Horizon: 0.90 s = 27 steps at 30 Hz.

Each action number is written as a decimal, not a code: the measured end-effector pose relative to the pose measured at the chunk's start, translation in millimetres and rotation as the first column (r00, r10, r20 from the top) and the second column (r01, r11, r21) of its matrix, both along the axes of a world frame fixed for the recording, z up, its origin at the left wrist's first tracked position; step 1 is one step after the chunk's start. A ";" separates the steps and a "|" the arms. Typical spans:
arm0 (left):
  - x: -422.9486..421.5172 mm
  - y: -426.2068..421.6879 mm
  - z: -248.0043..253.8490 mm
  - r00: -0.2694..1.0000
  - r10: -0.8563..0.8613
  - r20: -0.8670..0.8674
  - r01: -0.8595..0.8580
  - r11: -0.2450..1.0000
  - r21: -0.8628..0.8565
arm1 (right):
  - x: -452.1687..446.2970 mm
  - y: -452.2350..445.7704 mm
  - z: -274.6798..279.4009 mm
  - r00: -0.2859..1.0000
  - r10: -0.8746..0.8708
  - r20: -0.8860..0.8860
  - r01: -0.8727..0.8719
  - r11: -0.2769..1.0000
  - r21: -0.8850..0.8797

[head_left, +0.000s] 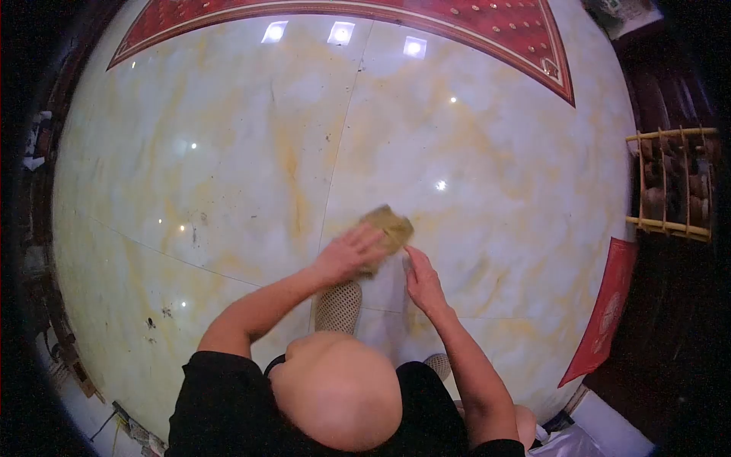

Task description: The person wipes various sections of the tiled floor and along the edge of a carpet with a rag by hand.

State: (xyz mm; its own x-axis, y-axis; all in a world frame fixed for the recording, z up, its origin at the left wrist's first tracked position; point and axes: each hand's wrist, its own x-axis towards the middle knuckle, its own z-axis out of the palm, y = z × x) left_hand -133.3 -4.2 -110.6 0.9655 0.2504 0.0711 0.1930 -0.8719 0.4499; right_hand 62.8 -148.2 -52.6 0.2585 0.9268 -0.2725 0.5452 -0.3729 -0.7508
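A crumpled tan cloth [392, 228], slightly blurred, is in front of me near the middle of the head view. My left hand [352, 253] lies over its left part, with the fingers on top and the cloth held under them. Close to the cloth's lower right edge is my right hand [424, 280], its fingers stretched out and the fingertips near the edge. Whether those fingertips touch the cloth I cannot tell. Just below my left hand a perforated beige slipper [337, 308] stands on the floor.
Glossy marbled floor tiles [228, 167] surround me, with small dark specks. A red patterned rug [457, 19] lies at the far side. To the right are a red mat [605, 316] and a yellow barred rack [671, 225]. My bent knee [343, 388] is in front of my body.
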 end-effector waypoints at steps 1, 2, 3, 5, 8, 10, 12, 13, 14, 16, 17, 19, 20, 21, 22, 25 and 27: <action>-7.2 17.9 -2.3 0.998 0.061 -0.001 -0.060 0.998 0.016 | 2.2 3.7 1.6 1.000 -0.014 0.000 0.014 1.000 0.011; -15.7 37.6 -3.5 0.993 0.118 -0.002 -0.118 0.993 0.031 | 4.8 9.0 5.6 1.000 -0.031 -0.001 0.031 0.999 0.021; -24.7 57.9 -0.3 0.986 0.167 -0.018 -0.166 0.984 0.058 | 6.0 11.1 7.6 0.999 -0.047 -0.002 0.047 0.998 0.034; -41.6 104.0 3.5 0.968 0.246 -0.051 -0.238 0.963 0.127 | 5.3 7.9 -3.0 0.996 -0.075 -0.043 0.077 0.996 0.047; -38.3 157.5 8.0 0.916 0.385 -0.113 -0.335 0.888 0.314 | 2.2 4.0 -15.3 0.994 -0.098 -0.047 0.100 0.994 0.045; -16.2 166.4 27.0 0.906 0.419 -0.056 -0.374 0.856 0.357 | -3.7 12.5 -15.5 0.991 -0.120 -0.064 0.124 0.990 0.073; 13.9 146.5 47.0 0.927 0.366 0.075 -0.372 0.884 0.284 | -10.2 19.4 -10.7 0.980 -0.162 -0.117 0.177 0.976 0.127; 27.3 131.2 33.8 0.946 0.312 0.089 -0.324 0.913 0.248 | -13.3 21.4 -9.5 0.970 -0.211 -0.118 0.227 0.964 0.140; 44.0 110.4 31.9 0.967 0.216 0.135 -0.237 0.957 0.167 | -15.4 25.0 -9.1 0.959 -0.257 -0.118 0.274 0.949 0.159; 71.8 54.9 20.8 0.990 0.049 0.134 -0.064 0.992 0.110 | -14.3 26.8 -13.3 0.929 -0.366 -0.055 0.370 0.913 0.171; 81.4 25.0 4.2 0.994 -0.044 0.101 0.036 0.996 0.077 | -13.7 23.9 -20.6 0.904 -0.428 0.010 0.421 0.892 0.164; 94.8 -23.3 -4.6 0.984 -0.176 -0.023 0.178 0.976 0.129 | -7.8 24.7 -12.6 0.816 -0.575 0.053 0.577 0.816 -0.034; 101.7 -25.0 -4.1 0.982 -0.191 -0.007 0.190 0.972 0.136 | -4.8 20.8 -14.2 0.799 -0.600 0.047 0.601 0.798 -0.035; 107.4 -25.2 -1.6 0.979 -0.205 0.010 0.201 0.969 0.143 | -3.2 13.2 -16.6 0.781 -0.623 0.042 0.624 0.781 -0.036; 111.3 -22.7 0.7 0.975 -0.219 0.026 0.212 0.965 0.151 | -1.3 7.0 -19.4 0.763 -0.645 0.036 0.646 0.762 -0.038; 122.3 7.9 -1.1 0.968 -0.252 -0.017 0.250 0.948 0.198 | 3.2 0.0 -27.0 0.838 -0.536 0.099 0.538 0.843 0.012; 133.4 30.5 -14.1 0.977 -0.210 0.040 0.194 0.948 0.252 | 4.9 -0.5 -27.5 0.835 -0.541 0.095 0.543 0.840 0.014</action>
